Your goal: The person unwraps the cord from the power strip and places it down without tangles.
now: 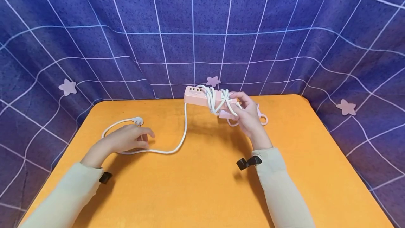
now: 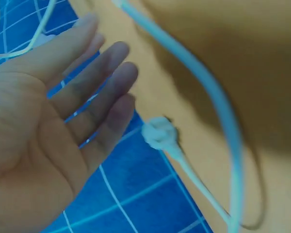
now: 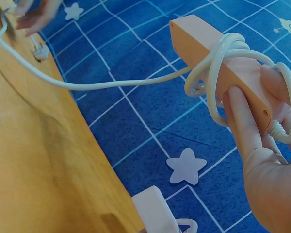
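Note:
My right hand (image 1: 248, 115) grips a pink power strip (image 1: 194, 97) by its right end, above the back of the table. White cord (image 3: 216, 73) is wound around the strip in several loops. From there a loose length of cord (image 1: 185, 126) drops to the table and runs left to a white plug (image 1: 137, 120). My left hand (image 1: 129, 138) hovers over that cord near the plug, palm showing and fingers relaxed in the left wrist view. Nothing is held in it; the plug (image 2: 160, 133) lies apart, beyond the fingertips.
Behind my right hand, a pale object (image 1: 224, 114) with a loop (image 1: 264, 119) lies on the orange table (image 1: 196, 192); its kind is partly hidden. A blue gridded cloth (image 1: 209, 45) with star shapes stands behind the table. Each sleeve has a black wrist mount (image 1: 248, 163).

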Motion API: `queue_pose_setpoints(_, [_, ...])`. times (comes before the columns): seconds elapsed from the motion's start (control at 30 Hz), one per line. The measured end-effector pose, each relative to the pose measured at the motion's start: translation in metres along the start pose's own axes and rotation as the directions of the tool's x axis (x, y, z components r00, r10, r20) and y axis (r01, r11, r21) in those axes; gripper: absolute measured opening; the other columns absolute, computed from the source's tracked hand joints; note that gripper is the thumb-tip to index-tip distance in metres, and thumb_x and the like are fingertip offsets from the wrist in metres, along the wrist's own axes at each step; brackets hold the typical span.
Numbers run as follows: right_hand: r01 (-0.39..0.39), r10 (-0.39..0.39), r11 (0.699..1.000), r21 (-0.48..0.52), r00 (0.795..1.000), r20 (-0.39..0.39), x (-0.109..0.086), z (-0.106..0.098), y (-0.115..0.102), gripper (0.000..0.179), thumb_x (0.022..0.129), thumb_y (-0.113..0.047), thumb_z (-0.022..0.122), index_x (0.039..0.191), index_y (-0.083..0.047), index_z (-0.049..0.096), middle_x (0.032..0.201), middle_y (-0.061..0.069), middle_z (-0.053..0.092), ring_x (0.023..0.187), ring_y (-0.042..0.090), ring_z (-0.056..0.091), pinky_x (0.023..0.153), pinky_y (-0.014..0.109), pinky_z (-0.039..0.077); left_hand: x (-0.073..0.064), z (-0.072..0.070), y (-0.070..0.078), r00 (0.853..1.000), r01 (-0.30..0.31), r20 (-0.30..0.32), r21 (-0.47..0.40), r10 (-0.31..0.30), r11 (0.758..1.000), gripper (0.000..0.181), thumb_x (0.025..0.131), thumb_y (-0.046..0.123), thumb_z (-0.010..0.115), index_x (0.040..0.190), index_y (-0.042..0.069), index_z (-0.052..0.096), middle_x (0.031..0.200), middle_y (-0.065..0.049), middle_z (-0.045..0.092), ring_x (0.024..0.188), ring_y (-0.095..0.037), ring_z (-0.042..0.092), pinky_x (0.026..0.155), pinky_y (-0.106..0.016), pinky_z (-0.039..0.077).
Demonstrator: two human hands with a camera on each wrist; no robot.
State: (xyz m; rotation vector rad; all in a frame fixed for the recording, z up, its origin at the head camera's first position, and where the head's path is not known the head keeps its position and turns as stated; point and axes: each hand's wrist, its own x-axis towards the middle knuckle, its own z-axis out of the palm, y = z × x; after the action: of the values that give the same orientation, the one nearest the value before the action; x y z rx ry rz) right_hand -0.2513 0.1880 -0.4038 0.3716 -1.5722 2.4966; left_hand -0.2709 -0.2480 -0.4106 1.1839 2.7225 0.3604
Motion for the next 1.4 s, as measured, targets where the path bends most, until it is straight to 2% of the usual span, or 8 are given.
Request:
queue_pose_setpoints(0.1, [-0.001,0.001,1.000,0.000,1.000,-0.001,0.000,0.000,0.000,0.034,0.096,0.014,0.061,0.101,-0.018,0.070,0.126,0.004,0.061,0.081,0.012,0.065,0.057,0.019,0.054,0.015,-0.004,0.013,0.993,0.046,-0.112,-0.013,-0.047,0.999,0.024,0.097,0.024,0.080,0.119,0.016,0.074,0.088,0.016,0.072,0.083,-0.004,0.067,0.075,-0.033,0.055])
queue_pose_setpoints(0.3, [-0.009,0.009,1.000,0.004,1.000,0.000,-0.002,-0.002,0.002,0.035,0.096,0.015,0.060,0.101,-0.017,0.070,0.126,0.003,0.061,0.087,0.012,0.065,0.058,0.017,0.053,0.048,-0.011,0.043,0.951,0.116,-0.267,-0.157,-0.155,0.981,0.017,0.102,0.026,0.075,0.113,0.013,0.073,0.092,0.005,0.076,0.086,-0.014,0.070,0.081,-0.039,0.058])
queue_pose_setpoints(0.47, [-0.001,0.001,1.000,-0.001,1.000,-0.011,-0.003,-0.002,0.002,0.036,0.095,0.016,0.060,0.101,-0.018,0.070,0.126,0.002,0.062,0.076,0.010,0.062,0.051,0.016,0.045,0.069,-0.014,0.059,0.899,0.154,-0.361,-0.268,-0.247,0.951,0.017,0.102,0.023,0.074,0.111,0.009,0.071,0.098,-0.004,0.078,0.089,-0.023,0.074,0.086,-0.045,0.059])
queue_pose_setpoints(0.57, [-0.001,0.001,1.000,0.000,1.000,-0.007,-0.002,-0.001,0.002,0.036,0.096,0.016,0.060,0.101,-0.018,0.070,0.126,0.002,0.062,0.076,0.009,0.062,0.052,0.016,0.047,0.079,-0.009,0.065,0.869,0.167,-0.399,-0.320,-0.293,0.932,0.019,0.101,0.021,0.074,0.113,0.007,0.068,0.102,-0.008,0.078,0.092,-0.026,0.075,0.087,-0.046,0.059])
queue_pose_setpoints(0.83, [0.003,-0.003,1.000,0.014,1.000,0.009,-0.001,0.002,0.001,0.037,0.095,0.016,0.059,0.101,-0.019,0.070,0.124,0.002,0.062,0.073,0.010,0.064,0.051,0.017,0.047,0.102,0.004,0.078,0.828,0.194,-0.392,-0.470,-0.401,0.861,0.028,0.101,0.019,0.072,0.122,0.004,0.061,0.116,-0.014,0.075,0.102,-0.032,0.073,0.094,-0.047,0.057])
queue_pose_setpoints(1.07, [0.003,-0.004,1.000,0.008,1.000,0.010,-0.002,0.000,0.001,0.037,0.096,0.016,0.059,0.101,-0.019,0.070,0.125,0.002,0.062,0.070,0.009,0.061,0.048,0.016,0.042,0.121,0.020,0.079,0.809,0.252,-0.323,-0.563,-0.491,0.787,0.039,0.103,0.022,0.067,0.134,0.004,0.053,0.125,-0.015,0.073,0.111,-0.033,0.074,0.098,-0.047,0.057])
queue_pose_setpoints(1.23, [0.006,-0.006,1.000,0.002,1.000,0.012,-0.001,-0.001,0.002,0.037,0.096,0.015,0.059,0.101,-0.019,0.070,0.124,0.002,0.062,0.069,0.009,0.061,0.047,0.016,0.039,0.125,0.029,0.079,0.804,0.240,-0.328,-0.583,-0.496,0.776,0.029,0.105,0.020,0.065,0.130,0.006,0.058,0.117,-0.014,0.076,0.105,-0.031,0.075,0.096,-0.046,0.057])
queue_pose_setpoints(1.4, [0.007,-0.007,1.000,0.015,1.000,0.029,0.000,-0.002,0.002,0.036,0.096,0.016,0.058,0.101,-0.018,0.070,0.126,0.004,0.062,0.078,0.011,0.066,0.056,0.018,0.055,0.128,0.036,0.074,0.795,0.211,-0.336,-0.627,-0.505,0.750,0.019,0.106,0.019,0.064,0.122,0.009,0.064,0.104,-0.011,0.078,0.095,-0.031,0.077,0.084,-0.039,0.059])
